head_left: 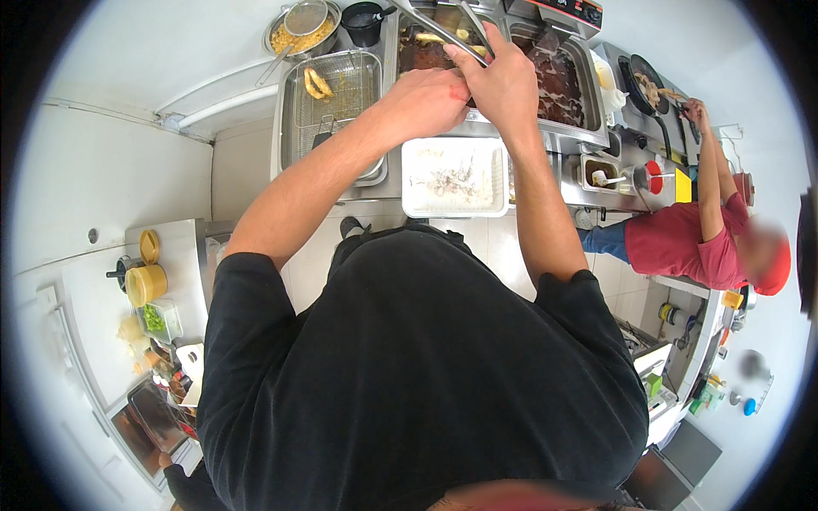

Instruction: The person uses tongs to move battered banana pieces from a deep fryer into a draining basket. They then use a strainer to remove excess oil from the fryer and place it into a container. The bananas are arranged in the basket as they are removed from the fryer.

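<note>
My right hand [503, 89] grips steel tongs [430, 25] over the left fryer basin [392, 53], where yellow pieces [429, 38] lie in dark oil. My left hand [433, 100] is curled just beside it, red on the back; whatever its fingers hold is hidden. The right basin [554, 85] holds dark oil. Left of my hands, a wire basket [349, 85] in a steel tray holds two yellow pieces [317, 83]. A white plastic tray [453, 204] with powdery residue sits below my hands at the counter's front.
A co-worker in red [682, 243] works at a pan [643, 85] on the right. A bowl of yellow food [294, 38] and black pot [365, 30] stand back left. A side counter [183, 264] holds containers. Another person's sleeve [189, 485] shows lower left.
</note>
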`<action>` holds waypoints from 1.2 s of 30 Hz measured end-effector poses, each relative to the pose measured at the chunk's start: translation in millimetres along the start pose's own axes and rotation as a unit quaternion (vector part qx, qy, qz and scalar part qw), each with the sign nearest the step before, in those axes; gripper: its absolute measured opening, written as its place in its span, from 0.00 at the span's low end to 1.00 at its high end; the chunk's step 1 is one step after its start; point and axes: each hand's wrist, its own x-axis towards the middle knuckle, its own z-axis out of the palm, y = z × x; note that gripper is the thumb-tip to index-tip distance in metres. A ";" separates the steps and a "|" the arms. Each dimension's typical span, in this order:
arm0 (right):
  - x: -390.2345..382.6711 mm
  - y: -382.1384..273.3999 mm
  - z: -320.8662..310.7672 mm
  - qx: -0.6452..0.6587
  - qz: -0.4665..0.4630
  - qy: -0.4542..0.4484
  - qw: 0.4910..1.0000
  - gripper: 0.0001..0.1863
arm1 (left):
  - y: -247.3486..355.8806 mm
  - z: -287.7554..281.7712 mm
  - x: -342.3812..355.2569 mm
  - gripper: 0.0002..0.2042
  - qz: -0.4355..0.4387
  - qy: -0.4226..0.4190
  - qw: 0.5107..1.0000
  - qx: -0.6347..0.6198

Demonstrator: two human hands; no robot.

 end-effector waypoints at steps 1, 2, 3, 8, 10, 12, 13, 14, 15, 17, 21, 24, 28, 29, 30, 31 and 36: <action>-0.6 -0.4 -0.6 -0.007 -0.007 -0.005 1.000 0.36 | 0.8 -0.2 1.1 0.07 -0.003 -0.013 1.000 0.006; -1.4 -0.9 -0.9 -0.016 -0.007 -0.006 1.000 0.36 | 2.3 0.1 1.9 0.07 -0.005 -0.024 1.000 0.014; -2.0 -0.9 -1.7 -0.022 -0.012 -0.014 1.000 0.36 | 4.3 1.1 2.0 0.07 -0.023 -0.033 0.999 0.007; -7.3 -4.7 -3.2 -0.049 -0.010 -0.010 0.999 0.35 | 10.3 10.4 -0.1 0.07 -0.071 -0.012 0.997 -0.006; -9.6 -8.7 -0.3 -0.050 -0.011 -0.022 0.998 0.34 | 12.2 15.4 -0.1 0.08 -0.078 -0.013 0.997 0.004; -9.2 -10.1 2.9 -0.056 -0.008 -0.053 0.997 0.33 | 11.7 17.7 -0.9 0.08 -0.085 -0.032 0.996 0.015; -7.5 -8.4 3.5 -0.058 -0.012 -0.044 0.997 0.33 | 10.5 17.7 -2.6 0.09 -0.089 -0.048 0.995 0.022; -3.9 -4.3 2.5 -0.061 -0.010 -0.048 0.997 0.33 | 8.8 17.2 -4.8 0.11 -0.093 -0.064 0.993 0.029; 0.8 1.6 1.1 -0.063 -0.007 -0.052 0.997 0.32 | 6.8 16.5 -9.3 0.11 -0.123 -0.046 0.991 0.016; 12.0 21.0 -6.2 -0.091 0.007 -0.082 0.992 0.32 | 3.0 16.0 -29.0 0.14 -0.175 0.001 0.984 -0.009; 31.0 73.8 -15.3 -0.181 0.001 -0.150 0.972 0.32 | -14.9 12.4 -108.7 0.19 -0.255 0.154 0.954 -0.041; 41.3 107.8 -9.2 -0.223 0.023 -0.237 0.945 0.32 | -25.6 18.9 -153.3 0.20 -0.289 0.201 0.936 -0.004; 46.6 133.1 9.2 -0.259 -0.003 -0.334 0.907 0.31 | -26.9 33.0 -182.8 0.19 -0.341 0.202 0.918 0.005; 47.4 136.8 13.4 -0.284 -0.014 -0.360 0.888 0.31 | -27.1 37.5 -186.3 0.19 -0.342 0.206 0.917 0.009; 47.9 139.7 17.8 -0.288 -0.028 -0.373 0.881 0.31 | -28.2 41.1 -189.7 0.18 -0.348 0.202 0.916 -0.005; 47.9 141.1 23.2 -0.297 -0.033 -0.389 0.871 0.30 | -29.7 43.8 -192.8 0.18 -0.349 0.200 0.916 -0.016; 50.5 140.6 40.1 -0.319 -0.072 -0.383 0.864 0.25 | -32.4 51.8 -197.6 0.17 -0.346 0.212 0.913 -0.041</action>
